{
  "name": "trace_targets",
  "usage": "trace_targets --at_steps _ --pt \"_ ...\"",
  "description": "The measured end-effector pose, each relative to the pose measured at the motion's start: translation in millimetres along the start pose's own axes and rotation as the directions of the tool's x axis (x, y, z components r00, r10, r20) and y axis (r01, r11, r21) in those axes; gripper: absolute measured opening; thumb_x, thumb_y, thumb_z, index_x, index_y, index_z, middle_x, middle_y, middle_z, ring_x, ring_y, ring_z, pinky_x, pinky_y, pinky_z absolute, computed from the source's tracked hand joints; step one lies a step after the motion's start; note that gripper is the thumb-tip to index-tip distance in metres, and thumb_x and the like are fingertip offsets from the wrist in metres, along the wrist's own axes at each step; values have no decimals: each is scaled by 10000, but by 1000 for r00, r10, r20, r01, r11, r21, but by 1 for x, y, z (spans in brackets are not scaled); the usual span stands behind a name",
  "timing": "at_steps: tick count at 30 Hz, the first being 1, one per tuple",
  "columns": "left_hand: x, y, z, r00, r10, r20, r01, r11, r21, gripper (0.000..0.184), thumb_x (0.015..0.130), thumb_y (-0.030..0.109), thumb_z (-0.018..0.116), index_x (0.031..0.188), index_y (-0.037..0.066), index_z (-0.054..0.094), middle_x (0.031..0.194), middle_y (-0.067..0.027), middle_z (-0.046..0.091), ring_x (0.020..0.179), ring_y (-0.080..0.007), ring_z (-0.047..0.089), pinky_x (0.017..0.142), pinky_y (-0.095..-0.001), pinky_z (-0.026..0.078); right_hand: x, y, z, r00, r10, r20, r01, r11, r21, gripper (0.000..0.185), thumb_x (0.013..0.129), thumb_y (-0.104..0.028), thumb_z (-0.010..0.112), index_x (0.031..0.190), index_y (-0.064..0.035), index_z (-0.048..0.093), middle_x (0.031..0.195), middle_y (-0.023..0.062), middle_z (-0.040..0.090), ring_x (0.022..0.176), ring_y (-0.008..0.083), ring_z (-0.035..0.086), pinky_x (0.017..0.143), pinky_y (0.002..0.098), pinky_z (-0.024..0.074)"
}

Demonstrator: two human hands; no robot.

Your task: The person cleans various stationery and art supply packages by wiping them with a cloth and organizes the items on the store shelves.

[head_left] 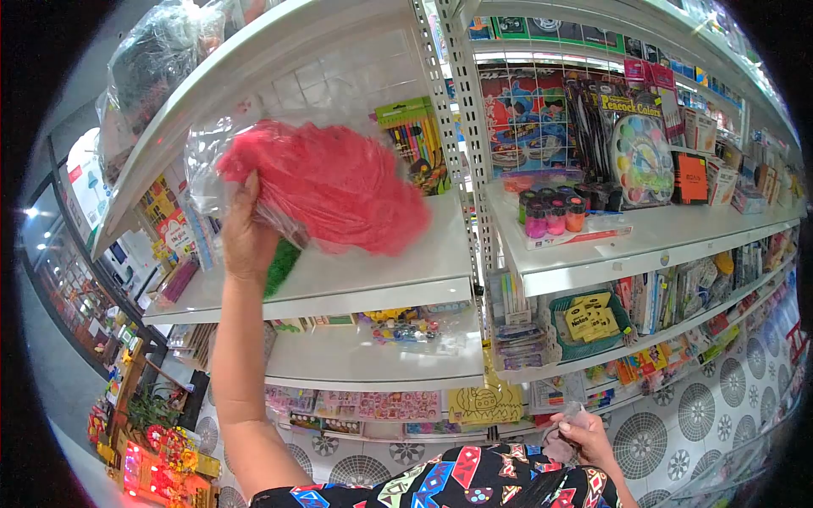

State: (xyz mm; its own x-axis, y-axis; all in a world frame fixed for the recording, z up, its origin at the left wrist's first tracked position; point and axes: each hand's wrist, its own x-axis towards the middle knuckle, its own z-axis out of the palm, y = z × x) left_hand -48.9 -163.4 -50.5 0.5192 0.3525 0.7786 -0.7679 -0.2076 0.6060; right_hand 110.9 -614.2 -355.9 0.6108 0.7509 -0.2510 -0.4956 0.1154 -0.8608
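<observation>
Holding up a limp red bundle (pixel 330 190) seems the action under way: the left hand (pixel 246 241) has fingers closed around its plastic-wrapped end, above a white shelf (pixel 381 273); moving such floppy bulk calls for a secure hold. Lower, rightward, the right hand (pixel 594 442) pinches a greyish item (pixel 557 446), beneath stocked shop shelving (pixel 584 258), over patterned floor tiles (pixel 639 433).

Shop interior: white slotted shelving (pixel 584 258) above and beyond the left hand (pixel 246 229); bagged stock, paint pots (pixel 555 213), pencil packs (pixel 415 135) and notepads (pixel 590 316) stood displayed.
</observation>
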Motion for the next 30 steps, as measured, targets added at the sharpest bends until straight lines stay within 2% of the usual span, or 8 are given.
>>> trace_targets --at_steps 4,7,14,20,22,24,26,30 --pt "-11 -38 -4 944 -241 -224 122 889 -442 372 925 262 563 1241 69 529 1256 -69 576 1179 -239 523 1030 -425 388 3 -2 1 1000 15 9 -15 1000 -21 252 815 -75 683 1042 19 623 857 29 651 747 88 622 686 224 498" --pt "-16 -85 -29 892 -209 -400 61 934 -352 362 920 296 563 1222 98 534 1274 -73 561 1190 -246 513 1041 -448 374 5 -8 2 999 11 35 -9 998 -54 261 811 -84 689 1040 21 622 863 39 654 754 102 628 695 238 504" --pt "-27 -89 -72 560 -598 -573 533 790 -304 358 896 226 619 1221 114 517 1271 -110 532 1154 -345 516 906 -576 453 4 -25 7 998 -56 16 57 995 -86 266 807 -85 687 1037 29 619 838 64 666 757 132 640 701 259 506" --pt "-38 -53 -72 847 -299 -440 295 952 -79 418 891 170 633 1276 99 485 1288 -127 507 1146 -333 523 939 -531 442 2 -18 0 998 -61 13 62 994 -93 267 810 -84 686 1048 20 622 834 50 665 750 125 636 711 263 501" --pt "-48 -48 -82 876 -10 -481 162 948 274 533 858 170 670 1334 96 440 1321 -145 484 1200 -348 478 995 -494 398 0 -19 -1 998 -59 5 59 994 -97 279 806 -95 695 1052 15 625 840 40 662 752 116 628 714 260 498" --pt "-51 -44 -57 901 295 -319 62 639 767 630 823 188 704 1374 102 410 1354 -161 459 1255 -363 422 1046 -464 343 0 -16 -10 999 -43 -10 42 991 -126 325 792 -103 717 1088 -7 623 852 23 654 763 98 612 721 257 496" --pt "-50 -25 9 909 405 99 -48 -134 990 706 786 222 734 1397 119 396 1384 -174 433 1310 -377 353 1092 -443 277 -9 -39 -1 995 -103 9 103 978 -181 347 788 -104 723 1109 -22 619 855 19 654 770 95 611 711 260 500" --pt "-40 -42 53 933 -257 253 -277 -59 959 665 766 402 715 1342 163 483 1415 -157 413 1345 -402 287 1098 -522 214 -48 -117 38 925 -365 103 379 895 -234 389 774 -115 730 1135 -34 607 840 36 657 741 127 624 655 271 513"
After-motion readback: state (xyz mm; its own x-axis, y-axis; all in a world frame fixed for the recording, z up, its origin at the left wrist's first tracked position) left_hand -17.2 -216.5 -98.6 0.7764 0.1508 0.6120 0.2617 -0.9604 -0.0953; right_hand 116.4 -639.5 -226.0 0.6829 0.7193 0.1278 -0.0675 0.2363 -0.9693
